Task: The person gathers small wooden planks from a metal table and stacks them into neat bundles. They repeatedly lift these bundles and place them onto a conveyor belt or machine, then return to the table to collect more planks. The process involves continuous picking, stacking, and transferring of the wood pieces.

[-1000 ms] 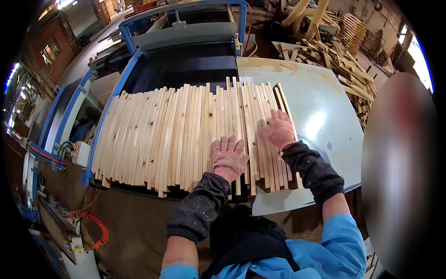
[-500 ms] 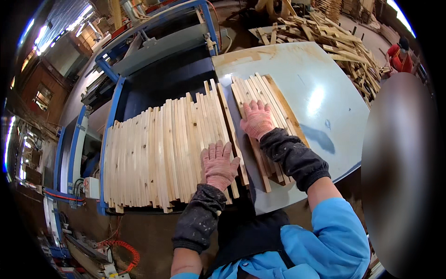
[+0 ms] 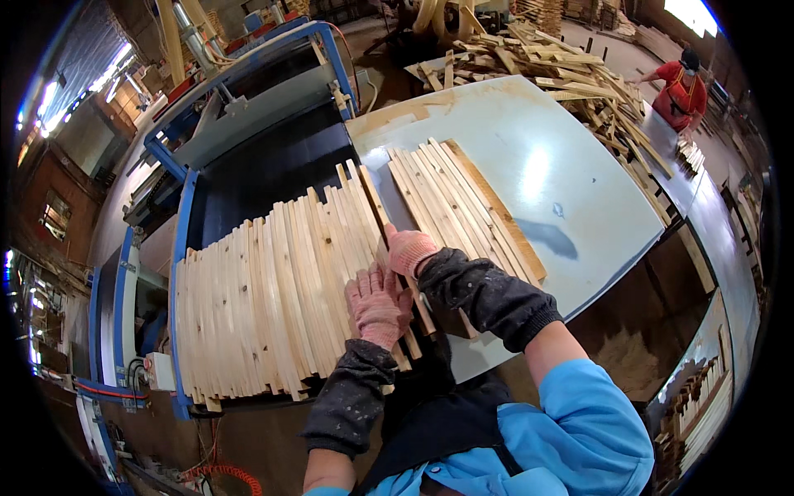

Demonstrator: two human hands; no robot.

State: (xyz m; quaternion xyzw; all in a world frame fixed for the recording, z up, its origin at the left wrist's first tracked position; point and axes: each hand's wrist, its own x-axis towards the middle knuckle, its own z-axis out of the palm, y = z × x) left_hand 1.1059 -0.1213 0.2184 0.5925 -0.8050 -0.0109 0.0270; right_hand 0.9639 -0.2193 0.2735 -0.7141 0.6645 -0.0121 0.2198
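A wide row of pale wooden strips lies side by side on the dark bed of a blue-framed machine. My left hand, in a pink glove, rests on the right part of this row, fingers stretched out. My right hand, also gloved, is closed around a wooden strip at the row's right edge. Its fingertips are partly hidden. To the right, a smaller stack of strips lies on the light metal tabletop, with my right forearm across its near end.
The machine's blue frame stands at the far side. Behind the tabletop is a heap of loose wood pieces. A person in red stands at the far right, near another bench. More strips lie at the lower right.
My right hand has moved left, off the smaller stack, and closed on the strip at the row's edge. The left hand stays flat on the row. The view has shifted toward the right.
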